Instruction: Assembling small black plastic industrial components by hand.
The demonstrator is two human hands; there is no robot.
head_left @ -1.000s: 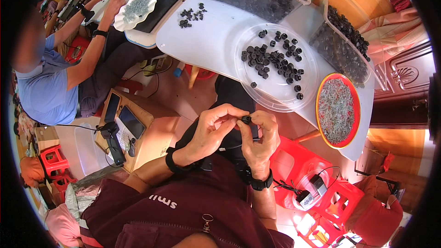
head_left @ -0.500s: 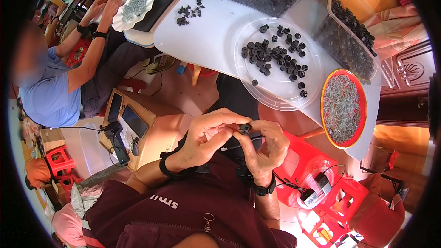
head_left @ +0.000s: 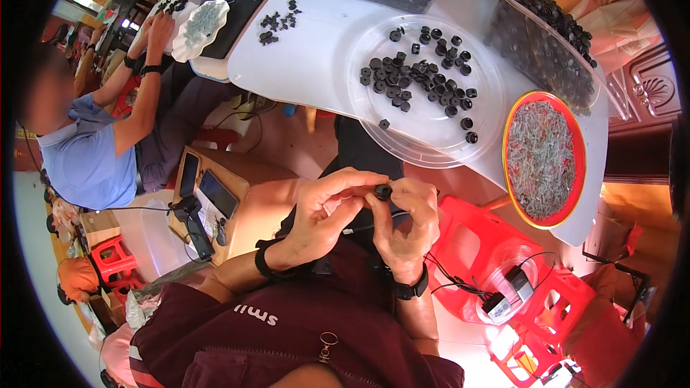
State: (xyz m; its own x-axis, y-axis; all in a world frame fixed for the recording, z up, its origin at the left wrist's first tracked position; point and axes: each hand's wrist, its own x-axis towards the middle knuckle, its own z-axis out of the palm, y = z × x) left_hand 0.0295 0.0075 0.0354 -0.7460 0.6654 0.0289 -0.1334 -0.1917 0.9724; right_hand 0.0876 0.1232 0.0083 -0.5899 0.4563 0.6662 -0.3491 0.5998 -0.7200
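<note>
A small black plastic part (head_left: 383, 192) sits pinched between the fingertips of both hands, above my lap. My left hand (head_left: 323, 212) grips it from the left with thumb and index finger, and my right hand (head_left: 407, 226) from the right. The fingers hide much of the part, so its exact kind does not show. Just beyond my hands, a round clear plastic tray (head_left: 366, 129) on the white table bears many loose black round parts (head_left: 435, 80). To its right stands a red bowl with a yellow rim (head_left: 577, 172), filled with thin clear-grey pieces (head_left: 540, 158).
Clear bins of black parts (head_left: 539, 50) line the table's (head_left: 309, 65) far side, and smaller black pieces (head_left: 277, 23) lie at its left. A co-worker (head_left: 100, 144) sits at left near a white scalloped dish (head_left: 188, 47). Red stools (head_left: 467, 244) hold cables at right.
The view has shifted slightly, so table and trays sit a little differently in it. Both hands keep their pinch on the black part, which looks slightly turned.
</note>
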